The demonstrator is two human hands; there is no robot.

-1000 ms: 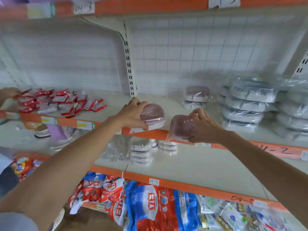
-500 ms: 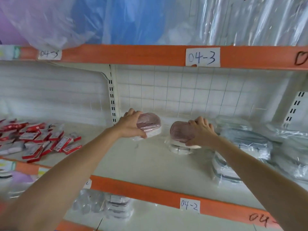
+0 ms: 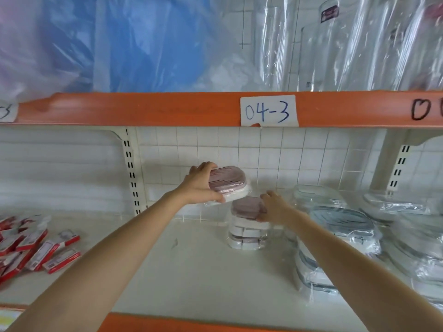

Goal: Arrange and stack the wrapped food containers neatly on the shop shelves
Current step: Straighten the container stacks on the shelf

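While the right hand (image 3: pixel 275 208) rested on the top of the short stack of pink-lidded, white-bodied, film-wrapped food containers (image 3: pixel 248 226) at the back of the cream shelf board (image 3: pixel 191 271), the left hand (image 3: pixel 200 185) held one more pink-lidded wrapped container (image 3: pixel 229 184) in the air, just above and to the left of that stack. Left thumb lay under the near edge and the fingers curled over the far edge, so the box was clamped by its short end. Right fingers lay fairly straight against the top lid, apparently steadying it; whether they curled round the far side could not be told.

Judgement on technique: the held box sat tilted, so it should be levelled before lowering. The right hand would need to slide off the lid first, or keep only the stack's side. The lid outlines ought to line up, since the slick film could let an offset box slip.

Count:
- pink-lidded containers in the stack: three, as far as the wrap allowed
- pink-lidded container in hand: one
- larger grey-blue-lidded clear wrapped containers (image 3: pixel 340 226) to the right: several stacks, number not countable
- small red-and-white packets (image 3: pixel 48 250) at left: a loose heap, well apart, uncounted
- handwritten paper label "04-3" (image 3: pixel 268 110) on the orange shelf edge (image 3: pixel 143 109) above: one
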